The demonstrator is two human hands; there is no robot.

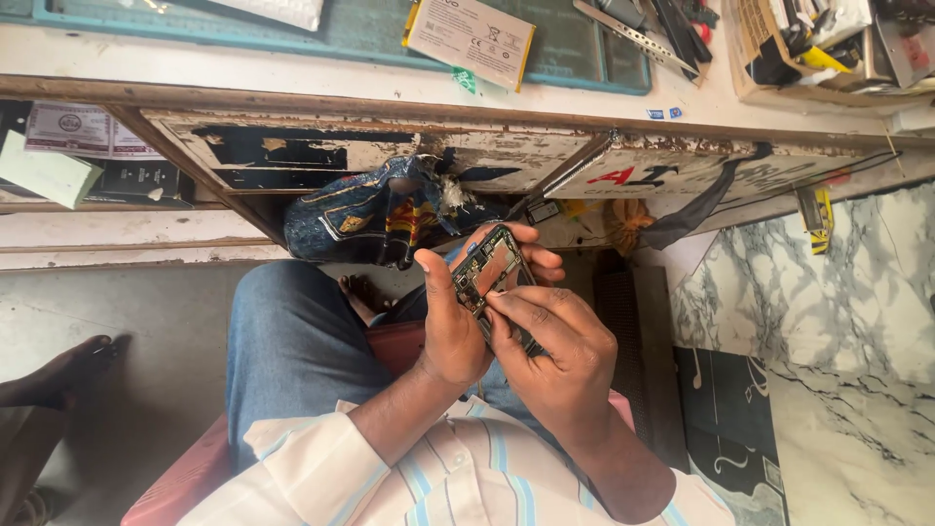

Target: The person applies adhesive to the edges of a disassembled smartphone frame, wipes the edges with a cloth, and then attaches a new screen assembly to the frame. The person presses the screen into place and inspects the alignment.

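Both hands, left [450,326] and right [557,343], pinch a flat opened phone [486,271], its circuitry bare.

left hand [450,326] grips opened phone [487,273] | right hand [555,356] fingertips on it

Repair workshop: worn workbench [390,146], cutting mat [575,49], tool box [808,49].
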